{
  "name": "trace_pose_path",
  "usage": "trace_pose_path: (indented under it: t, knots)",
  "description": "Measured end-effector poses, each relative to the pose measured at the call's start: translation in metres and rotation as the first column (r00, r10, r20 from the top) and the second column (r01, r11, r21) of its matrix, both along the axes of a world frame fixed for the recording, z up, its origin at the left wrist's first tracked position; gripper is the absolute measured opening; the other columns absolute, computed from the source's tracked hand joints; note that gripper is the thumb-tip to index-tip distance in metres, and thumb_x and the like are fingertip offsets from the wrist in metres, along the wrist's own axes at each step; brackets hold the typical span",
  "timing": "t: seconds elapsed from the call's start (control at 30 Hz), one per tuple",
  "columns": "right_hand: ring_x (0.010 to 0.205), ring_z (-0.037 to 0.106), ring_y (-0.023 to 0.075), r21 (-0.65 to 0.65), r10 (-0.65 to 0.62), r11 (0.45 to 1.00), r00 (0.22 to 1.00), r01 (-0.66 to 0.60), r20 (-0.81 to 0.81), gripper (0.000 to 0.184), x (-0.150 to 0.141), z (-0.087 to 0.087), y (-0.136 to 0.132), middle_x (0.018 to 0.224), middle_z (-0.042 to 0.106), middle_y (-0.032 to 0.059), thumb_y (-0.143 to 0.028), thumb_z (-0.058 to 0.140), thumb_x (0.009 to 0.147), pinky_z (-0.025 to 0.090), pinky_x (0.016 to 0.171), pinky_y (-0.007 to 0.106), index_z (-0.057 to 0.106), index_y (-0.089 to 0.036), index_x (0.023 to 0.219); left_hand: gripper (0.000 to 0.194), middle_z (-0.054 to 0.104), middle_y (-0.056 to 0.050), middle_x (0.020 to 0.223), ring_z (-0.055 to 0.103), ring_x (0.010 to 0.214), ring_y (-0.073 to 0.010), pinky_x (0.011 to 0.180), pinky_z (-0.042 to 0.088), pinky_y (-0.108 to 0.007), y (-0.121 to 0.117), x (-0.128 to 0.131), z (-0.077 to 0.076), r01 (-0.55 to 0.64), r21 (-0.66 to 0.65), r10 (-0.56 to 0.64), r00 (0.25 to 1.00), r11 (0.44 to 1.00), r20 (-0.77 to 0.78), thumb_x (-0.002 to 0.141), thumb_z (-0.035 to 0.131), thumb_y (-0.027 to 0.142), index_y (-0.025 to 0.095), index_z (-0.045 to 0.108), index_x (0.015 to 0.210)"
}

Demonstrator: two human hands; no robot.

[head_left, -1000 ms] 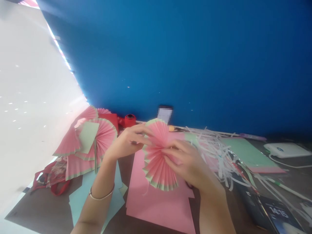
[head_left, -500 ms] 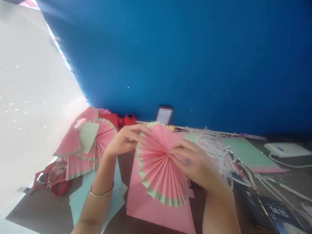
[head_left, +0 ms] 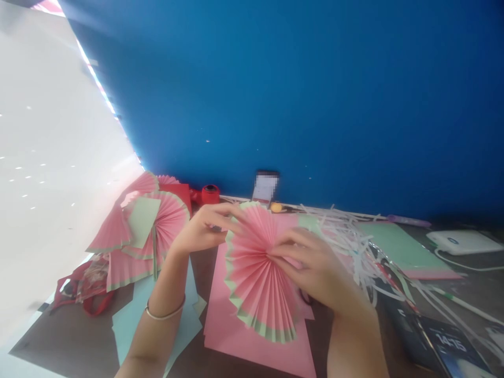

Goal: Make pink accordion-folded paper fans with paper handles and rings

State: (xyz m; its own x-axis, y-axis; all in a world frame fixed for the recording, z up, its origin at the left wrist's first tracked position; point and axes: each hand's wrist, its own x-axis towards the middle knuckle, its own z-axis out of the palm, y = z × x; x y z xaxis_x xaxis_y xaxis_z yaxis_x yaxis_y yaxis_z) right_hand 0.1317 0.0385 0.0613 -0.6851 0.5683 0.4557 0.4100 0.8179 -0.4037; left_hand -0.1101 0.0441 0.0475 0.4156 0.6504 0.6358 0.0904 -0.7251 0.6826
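Note:
A pleated pink paper fan (head_left: 262, 283) with a pale green edge is spread nearly into a full circle between my hands. My left hand (head_left: 210, 226) grips its upper left rim, with the fingertips over the folds. At the pleats' gathered centre, my right hand (head_left: 311, 257) pinches the paper between thumb and fingers. Beneath the fan lies a sheet of pink paper (head_left: 255, 344). Part of a dark scissor-like handle (head_left: 305, 297) shows behind the fan by my right hand; the rest is hidden.
Finished-looking pink fans (head_left: 173, 223) are piled at the left, near light blue sheets (head_left: 183, 315). White paper strips (head_left: 350, 247) lie tangled at the right, beside green paper (head_left: 397, 244), a phone (head_left: 452, 344) and a white device (head_left: 464, 241). Another phone (head_left: 265, 186) leans on the blue wall (head_left: 295, 105).
The fan has tilted and shifted slightly downward, its right side drawing in. My right hand keeps its pinch at the centre, and my left hand stays at the upper left rim.

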Motion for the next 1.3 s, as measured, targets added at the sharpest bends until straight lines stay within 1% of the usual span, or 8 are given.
trace_pose_path:
  t: [0.23,0.53,0.63,0.83,0.97,1.07,1.17,1.3]
  knots:
    - [0.076,0.057,0.0156,-0.02,0.03,0.999,0.999,-0.03,0.012,0.014,0.001,0.001,-0.001,0.081,0.063,0.0034,-0.015,0.055,0.082,0.047,0.063,0.03,0.067,-0.023,0.082,0.047,0.065,-0.005,0.102,0.061,0.092,-0.0179,0.07,0.052,-0.028,-0.001,0.002,0.003,0.04,-0.024,-0.04,0.999,0.999,-0.01,0.061,0.044,-0.008,0.023,0.07,0.086]
    - [0.076,0.058,0.0164,-0.056,0.038,0.998,0.999,-0.038,0.003,0.017,0.0,0.001,-0.003,0.081,0.064,0.0044,-0.016,0.053,0.082,0.048,0.063,0.031,0.068,-0.024,0.083,0.045,0.066,-0.005,0.101,0.06,0.094,-0.0193,0.078,0.051,-0.033,-0.003,0.003,0.005,0.038,-0.052,-0.04,0.999,0.998,-0.026,0.062,0.046,-0.007,0.023,0.07,0.086]
    - [0.076,0.058,0.0161,-0.076,0.037,0.996,0.999,-0.035,0.026,0.017,-0.001,0.0,-0.003,0.081,0.064,0.0039,-0.015,0.054,0.082,0.048,0.064,0.031,0.068,-0.023,0.083,0.042,0.066,-0.006,0.1,0.06,0.094,-0.0192,0.076,0.051,-0.032,-0.003,0.005,0.006,0.032,-0.053,-0.034,0.999,0.998,-0.035,0.064,0.048,-0.005,0.023,0.071,0.086]
    - [0.076,0.058,0.0154,-0.087,0.031,0.996,0.997,-0.024,0.074,0.016,-0.004,-0.004,0.0,0.081,0.064,0.003,-0.014,0.054,0.081,0.047,0.065,0.03,0.067,-0.022,0.08,0.034,0.066,-0.006,0.098,0.061,0.087,-0.0163,0.064,0.05,-0.024,-0.003,0.008,0.006,-0.022,-0.06,0.017,0.997,0.998,-0.079,0.069,0.052,-0.001,0.023,0.071,0.084]
    - [0.076,0.057,0.0154,-0.067,0.017,0.998,0.995,-0.01,0.102,0.017,-0.008,-0.006,0.0,0.08,0.064,0.0022,-0.011,0.052,0.081,0.045,0.066,0.03,0.066,-0.021,0.078,0.035,0.065,-0.006,0.099,0.061,0.087,-0.0158,0.063,0.049,-0.024,-0.003,0.009,0.005,-0.048,-0.053,0.043,0.994,0.997,-0.099,0.069,0.051,-0.001,0.023,0.071,0.085]
    - [0.077,0.057,0.0156,-0.074,0.002,0.997,0.992,0.007,0.125,0.017,-0.011,-0.008,0.0,0.081,0.064,0.002,-0.01,0.051,0.081,0.044,0.067,0.03,0.064,-0.02,0.077,0.038,0.065,-0.005,0.101,0.06,0.088,-0.0157,0.068,0.049,-0.025,-0.002,0.008,0.003,-0.06,-0.052,0.054,0.992,0.997,-0.117,0.068,0.049,-0.003,0.023,0.071,0.086]
    - [0.077,0.057,0.0155,-0.079,-0.036,0.996,0.989,0.048,0.144,0.015,-0.013,-0.008,0.0,0.081,0.063,0.002,-0.01,0.05,0.08,0.043,0.066,0.029,0.061,-0.02,0.076,0.042,0.063,-0.005,0.105,0.059,0.094,-0.0166,0.076,0.05,-0.028,-0.001,0.007,0.001,-0.083,-0.056,0.074,0.987,0.995,-0.145,0.067,0.047,-0.003,0.023,0.07,0.09]
    - [0.075,0.057,0.0164,-0.064,-0.087,0.993,0.983,0.098,0.16,0.012,-0.014,-0.008,0.003,0.079,0.062,0.0026,-0.014,0.05,0.079,0.043,0.064,0.029,0.06,-0.02,0.077,0.046,0.057,-0.006,0.119,0.051,0.112,-0.0195,0.092,0.044,-0.035,-0.001,0.005,0.003,-0.154,-0.023,0.147,0.974,0.988,-0.175,0.071,0.048,0.002,0.025,0.061,0.109]
